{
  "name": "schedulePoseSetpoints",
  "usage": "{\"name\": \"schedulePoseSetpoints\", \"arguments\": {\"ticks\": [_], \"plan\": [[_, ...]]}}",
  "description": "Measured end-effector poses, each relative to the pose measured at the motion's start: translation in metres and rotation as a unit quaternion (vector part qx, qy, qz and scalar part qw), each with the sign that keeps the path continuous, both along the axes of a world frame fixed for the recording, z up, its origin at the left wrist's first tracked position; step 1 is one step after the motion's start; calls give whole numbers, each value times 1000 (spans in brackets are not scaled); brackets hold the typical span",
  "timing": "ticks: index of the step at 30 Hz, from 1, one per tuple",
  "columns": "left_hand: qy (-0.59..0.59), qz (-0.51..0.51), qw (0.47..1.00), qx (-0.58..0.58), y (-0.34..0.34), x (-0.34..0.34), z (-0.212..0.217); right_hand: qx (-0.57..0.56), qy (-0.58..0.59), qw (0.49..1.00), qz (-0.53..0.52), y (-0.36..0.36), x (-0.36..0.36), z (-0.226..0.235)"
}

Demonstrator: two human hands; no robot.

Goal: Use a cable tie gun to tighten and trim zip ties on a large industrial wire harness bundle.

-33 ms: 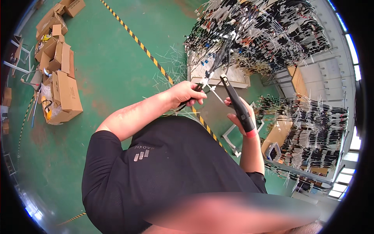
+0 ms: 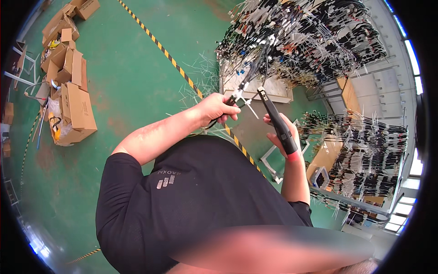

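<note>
Both hands (image 2: 214, 108) unmoved on cable bundle (image 2: 248, 75)

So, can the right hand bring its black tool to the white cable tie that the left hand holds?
Probably yes. The black tool in the right hand points at the white cable tie beside the left hand, with open air between.

I count two hands of mine: my left hand (image 2: 214, 108) and my right hand (image 2: 279, 132). One black cutting tool (image 2: 276, 121) sits in the right. One black cable bundle (image 2: 248, 77) runs through the left. One yellow-and-black floor stripe (image 2: 169, 55). The cardboard boxes (image 2: 68, 73) and harness racks (image 2: 310, 36) are too jumbled to count exactly.
</note>
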State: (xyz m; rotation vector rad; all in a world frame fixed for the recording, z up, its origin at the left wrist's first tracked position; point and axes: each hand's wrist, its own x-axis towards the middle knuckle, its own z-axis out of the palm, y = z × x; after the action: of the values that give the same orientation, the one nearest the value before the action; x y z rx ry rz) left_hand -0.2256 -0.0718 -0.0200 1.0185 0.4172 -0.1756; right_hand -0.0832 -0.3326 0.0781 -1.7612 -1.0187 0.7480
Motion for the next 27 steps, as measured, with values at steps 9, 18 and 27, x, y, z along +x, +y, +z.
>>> {"name": "schedulePoseSetpoints", "arguments": {"ticks": [9,18,27], "plan": [[-19,-19,984,174,28,-27,29,-52,24,991,118,15,30,-7],[-18,-54,961,269,46,-32,49,-175,-55,961,208,49,40,20],[-32,-32,916,399,41,-30,44,85,130,959,237,47,41,20]]}}
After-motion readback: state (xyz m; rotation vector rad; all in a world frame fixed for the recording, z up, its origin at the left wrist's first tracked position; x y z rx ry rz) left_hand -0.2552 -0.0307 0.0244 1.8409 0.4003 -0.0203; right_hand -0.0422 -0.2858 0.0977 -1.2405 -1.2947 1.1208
